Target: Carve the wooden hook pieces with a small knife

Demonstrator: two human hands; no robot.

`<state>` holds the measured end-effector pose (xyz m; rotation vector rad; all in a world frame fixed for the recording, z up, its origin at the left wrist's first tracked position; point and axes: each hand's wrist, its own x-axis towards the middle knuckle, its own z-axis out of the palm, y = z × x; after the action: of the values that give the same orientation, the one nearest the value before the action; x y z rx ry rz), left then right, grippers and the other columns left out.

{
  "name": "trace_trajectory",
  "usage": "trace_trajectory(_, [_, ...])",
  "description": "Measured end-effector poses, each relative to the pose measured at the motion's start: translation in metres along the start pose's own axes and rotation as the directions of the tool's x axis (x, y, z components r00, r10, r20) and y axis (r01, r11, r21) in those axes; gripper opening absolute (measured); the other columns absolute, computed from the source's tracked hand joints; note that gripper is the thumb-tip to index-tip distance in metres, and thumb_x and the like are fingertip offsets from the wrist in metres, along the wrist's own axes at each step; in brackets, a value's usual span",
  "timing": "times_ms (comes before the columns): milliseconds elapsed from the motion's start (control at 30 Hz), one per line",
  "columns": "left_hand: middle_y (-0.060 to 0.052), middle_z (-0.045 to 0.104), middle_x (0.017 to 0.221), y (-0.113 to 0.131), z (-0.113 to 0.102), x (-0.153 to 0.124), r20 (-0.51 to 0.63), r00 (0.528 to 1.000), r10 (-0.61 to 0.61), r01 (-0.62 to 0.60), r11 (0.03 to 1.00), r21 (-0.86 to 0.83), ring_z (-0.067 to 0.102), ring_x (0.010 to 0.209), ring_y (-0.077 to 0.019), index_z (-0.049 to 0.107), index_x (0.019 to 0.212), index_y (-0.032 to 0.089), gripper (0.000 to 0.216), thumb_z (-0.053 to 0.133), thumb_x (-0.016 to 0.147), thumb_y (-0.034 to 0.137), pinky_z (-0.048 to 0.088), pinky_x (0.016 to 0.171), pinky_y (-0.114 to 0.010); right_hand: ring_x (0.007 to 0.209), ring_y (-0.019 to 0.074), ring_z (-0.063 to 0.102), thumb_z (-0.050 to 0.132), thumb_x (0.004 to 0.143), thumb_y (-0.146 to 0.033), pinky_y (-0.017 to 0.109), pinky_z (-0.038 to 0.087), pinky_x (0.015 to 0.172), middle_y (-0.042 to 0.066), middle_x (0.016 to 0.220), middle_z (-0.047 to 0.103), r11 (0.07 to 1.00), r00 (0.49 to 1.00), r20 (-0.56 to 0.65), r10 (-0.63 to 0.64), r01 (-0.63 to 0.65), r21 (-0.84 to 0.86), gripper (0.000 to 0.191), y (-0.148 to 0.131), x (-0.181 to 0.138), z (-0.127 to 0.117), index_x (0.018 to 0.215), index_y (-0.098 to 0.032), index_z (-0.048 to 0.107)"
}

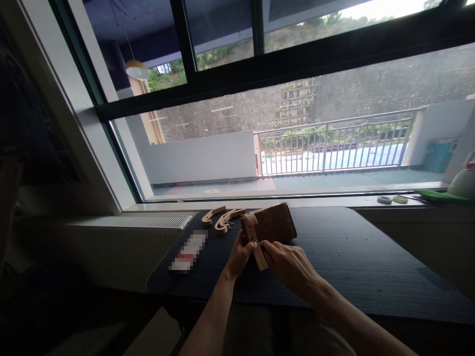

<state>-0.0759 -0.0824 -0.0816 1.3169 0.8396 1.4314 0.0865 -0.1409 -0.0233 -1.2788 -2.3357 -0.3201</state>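
Observation:
My left hand point(239, 256) is closed around a pale wooden piece point(261, 259) with a curved, hook-like top. The piece leans against a dark brown block point(277, 222) standing tilted on the black table point(334, 267). In my right hand point(293, 264) is a thin, dark, pointed tool point(259, 242). Its tip meets the wooden piece near my left thumb; the kind of tool is not clear. Left of the block lie more curved wooden pieces, one single point(212, 215) and others close together point(223, 223).
A blurred-out strip-shaped item point(189, 252) lies on the table's left side. A radiator point(148, 222) stands to the left, below a large window. On the sill at right are tape rolls point(384, 200), a green item point(441, 196) and a white container point(463, 180).

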Motion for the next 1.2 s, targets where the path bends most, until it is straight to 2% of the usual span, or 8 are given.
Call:
trace_trajectory(167, [-0.003,0.061,0.093,0.001,0.0,-0.001,0.002,1.0,0.0,0.0,1.0,0.013,0.055,0.083,-0.0153,0.054,0.112,0.021,0.04,0.058,0.072,0.019,0.045,0.076,-0.027,0.057,0.0136,0.055,0.039,0.09,-0.017,0.026,0.026,0.048,0.001,0.073,0.06,0.998,0.998,0.032,-0.058,0.059,-0.034,0.019,0.005,0.004,-0.008,0.097,-0.021,0.056])
trace_trajectory(400, [-0.004,0.063,0.098,0.001,0.002,-0.001,-0.016,1.0,0.026,-0.026,0.999,0.028,0.057,0.089,-0.0175,0.054,0.111,0.02,0.037,0.057,0.074,0.023,0.045,0.081,-0.029,0.065,0.0154,0.057,0.041,0.084,-0.005,0.027,0.034,0.057,0.004,0.081,0.061,0.988,0.986,0.083,-0.144,0.148,-0.046,0.027,0.003,0.013,-0.013,0.099,-0.02,0.058])
trace_trajectory(533, [-0.002,0.063,0.09,0.001,0.002,-0.001,-0.024,0.999,0.04,-0.04,0.999,0.033,0.057,0.083,-0.0162,0.055,0.108,0.02,0.036,0.059,0.072,0.023,0.045,0.076,-0.027,0.065,0.0159,0.059,0.037,0.089,-0.013,0.027,0.035,0.056,0.005,0.081,0.064,0.999,0.995,0.087,-0.048,0.049,-0.007,0.023,-0.004,0.012,-0.006,0.095,-0.02,0.058])
trace_trajectory(733, [-0.001,0.062,0.09,0.002,0.002,0.0,-0.028,0.998,0.054,-0.053,0.998,0.044,0.056,0.083,-0.0157,0.056,0.105,0.019,0.036,0.061,0.069,0.02,0.045,0.075,-0.026,0.078,0.0166,0.064,0.028,0.095,-0.032,0.025,0.037,0.059,0.003,0.085,0.069,0.978,0.977,0.07,0.203,-0.207,0.042,0.033,-0.005,0.006,0.008,0.107,-0.022,0.057])
trace_trajectory(833, [-0.001,0.062,0.089,0.001,0.001,0.0,-0.036,0.998,0.049,-0.047,0.998,0.047,0.056,0.081,-0.0154,0.055,0.105,0.019,0.035,0.06,0.07,0.02,0.045,0.074,-0.026,0.075,0.0162,0.065,0.028,0.095,-0.033,0.024,0.035,0.055,0.002,0.08,0.069,0.971,0.969,0.083,0.233,-0.237,0.029,0.032,-0.006,0.008,0.006,0.104,-0.023,0.057])
trace_trajectory(933, [-0.002,0.063,0.092,-0.002,0.0,0.0,-0.054,0.998,0.044,-0.041,0.998,0.047,0.058,0.081,-0.0155,0.054,0.107,0.02,0.037,0.059,0.071,0.021,0.046,0.073,-0.027,0.069,0.0176,0.064,0.037,0.093,-0.033,0.025,0.034,0.053,0.002,0.076,0.067,0.983,0.979,0.097,0.181,-0.18,-0.016,0.024,-0.01,0.012,-0.004,0.103,-0.021,0.055])
trace_trajectory(1033, [-0.003,0.063,0.094,-0.003,0.0,0.001,-0.062,0.997,0.046,-0.044,0.998,0.048,0.058,0.083,-0.0163,0.053,0.109,0.021,0.039,0.06,0.071,0.022,0.046,0.074,-0.027,0.07,0.0182,0.063,0.043,0.089,-0.018,0.027,0.036,0.054,0.006,0.082,0.065,0.994,0.99,0.117,0.082,-0.072,-0.08,0.015,-0.017,0.014,-0.012,0.101,-0.018,0.053])
trace_trajectory(1200, [-0.002,0.064,0.089,-0.003,0.0,0.001,-0.076,0.996,0.054,-0.05,0.997,0.059,0.058,0.081,-0.0158,0.055,0.104,0.02,0.034,0.06,0.071,0.022,0.045,0.076,-0.027,0.074,0.0205,0.06,0.034,0.086,-0.002,0.03,0.039,0.058,0.01,0.084,0.061,0.986,0.988,0.154,-0.033,0.057,-0.155,0.024,-0.026,0.015,-0.011,0.092,-0.014,0.054])
